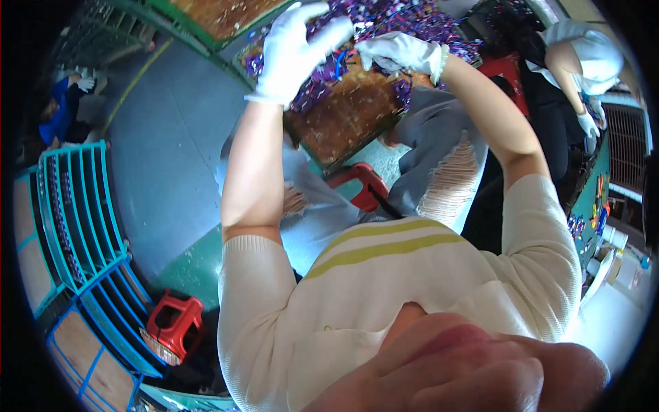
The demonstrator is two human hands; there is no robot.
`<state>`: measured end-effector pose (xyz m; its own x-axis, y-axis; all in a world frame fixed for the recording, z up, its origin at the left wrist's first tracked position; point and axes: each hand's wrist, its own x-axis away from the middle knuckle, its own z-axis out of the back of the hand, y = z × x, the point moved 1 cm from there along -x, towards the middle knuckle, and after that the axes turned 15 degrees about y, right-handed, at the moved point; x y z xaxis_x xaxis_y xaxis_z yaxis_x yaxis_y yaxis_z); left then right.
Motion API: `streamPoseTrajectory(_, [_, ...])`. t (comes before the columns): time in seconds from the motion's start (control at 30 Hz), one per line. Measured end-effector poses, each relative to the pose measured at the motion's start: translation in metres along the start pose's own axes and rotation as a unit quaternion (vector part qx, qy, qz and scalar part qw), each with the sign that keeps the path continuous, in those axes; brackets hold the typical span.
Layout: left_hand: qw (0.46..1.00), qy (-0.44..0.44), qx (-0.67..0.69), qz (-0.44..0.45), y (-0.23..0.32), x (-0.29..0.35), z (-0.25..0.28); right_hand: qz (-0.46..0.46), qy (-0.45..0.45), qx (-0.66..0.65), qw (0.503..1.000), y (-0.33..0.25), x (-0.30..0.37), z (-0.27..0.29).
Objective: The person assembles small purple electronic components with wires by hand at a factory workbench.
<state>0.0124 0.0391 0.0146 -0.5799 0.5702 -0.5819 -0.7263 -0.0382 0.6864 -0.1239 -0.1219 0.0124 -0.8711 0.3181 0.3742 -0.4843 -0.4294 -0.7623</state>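
Observation:
Both of my hands wear white gloves and reach up to a brown worktable point(347, 117) with a green rim. A heap of small purple and blue parts point(412, 20) covers its far side. My left hand point(292, 51) rests on the heap's near edge with fingers spread, a few purple pieces under the palm. My right hand point(401, 51) is closed around some of the purple parts, close beside the left. Whether the left hand grips anything is hidden by the glove.
A red stool point(360, 182) stands between my knees under the table. A second red stool point(171, 326) sits lower left beside blue metal racks point(82, 226). Another person in white point(580, 65) works at the right; someone in blue point(58, 113) crouches far left.

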Motion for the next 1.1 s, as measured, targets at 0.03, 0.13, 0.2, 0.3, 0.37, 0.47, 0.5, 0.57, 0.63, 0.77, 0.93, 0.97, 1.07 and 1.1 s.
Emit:
streamPoseTrajectory(0.03, [0.992, 0.013, -0.079, -0.097, 0.009, 0.005, -0.004, 0.023, 0.047, -0.100, 0.994, -0.002, 0.017, 0.007])
streamPoseTrajectory(0.13, [0.955, 0.014, -0.209, -0.211, 0.016, 0.018, -0.027, 0.012, 0.086, -0.301, 0.950, 0.020, 0.033, 0.015])
streamPoseTrajectory(0.2, [0.964, -0.041, -0.207, -0.159, 0.015, 0.024, -0.039, -0.003, 0.088, -0.322, 0.943, 0.031, 0.038, 0.017])
streamPoseTrajectory(0.3, [0.944, -0.032, -0.263, -0.197, 0.041, 0.025, -0.043, 0.060, 0.059, -0.217, 0.972, 0.049, 0.044, 0.018])
streamPoseTrajectory(0.37, [0.916, 0.021, -0.302, -0.263, 0.061, 0.020, -0.041, 0.098, 0.028, -0.202, 0.974, 0.046, 0.054, 0.018])
streamPoseTrajectory(0.47, [0.859, 0.038, -0.359, -0.363, 0.063, 0.020, -0.053, 0.083, -0.003, -0.135, 0.987, 0.052, 0.051, 0.014])
streamPoseTrajectory(0.5, [0.871, -0.009, -0.322, -0.370, 0.070, 0.018, -0.054, 0.118, 0.007, -0.111, 0.987, 0.053, 0.050, 0.014])
streamPoseTrajectory(0.57, [0.866, -0.062, -0.298, -0.397, 0.056, 0.023, -0.065, 0.227, 0.043, -0.065, 0.971, 0.068, 0.043, 0.011])
streamPoseTrajectory(0.63, [0.865, -0.096, -0.259, -0.418, 0.047, 0.023, -0.069, 0.315, 0.128, 0.065, 0.938, 0.081, 0.040, 0.009])
streamPoseTrajectory(0.77, [0.950, -0.283, -0.101, -0.085, 0.015, 0.035, -0.068, 0.428, 0.299, 0.352, 0.777, 0.063, 0.033, 0.008])
streamPoseTrajectory(0.93, [0.740, -0.510, 0.331, 0.287, 0.027, 0.044, -0.070, 0.479, 0.315, 0.393, 0.719, 0.040, 0.056, 0.009])
streamPoseTrajectory(0.97, [0.710, -0.495, 0.397, 0.304, 0.025, 0.048, -0.070, 0.506, 0.344, 0.381, 0.693, 0.036, 0.059, 0.011])
streamPoseTrajectory(1.07, [0.625, -0.378, 0.503, 0.463, 0.024, 0.078, -0.068, 0.507, 0.325, 0.313, 0.734, 0.005, 0.078, 0.018])
streamPoseTrajectory(1.1, [0.497, -0.351, 0.539, 0.583, -0.003, 0.101, -0.075, 0.533, 0.358, 0.230, 0.731, -0.003, 0.071, 0.012])
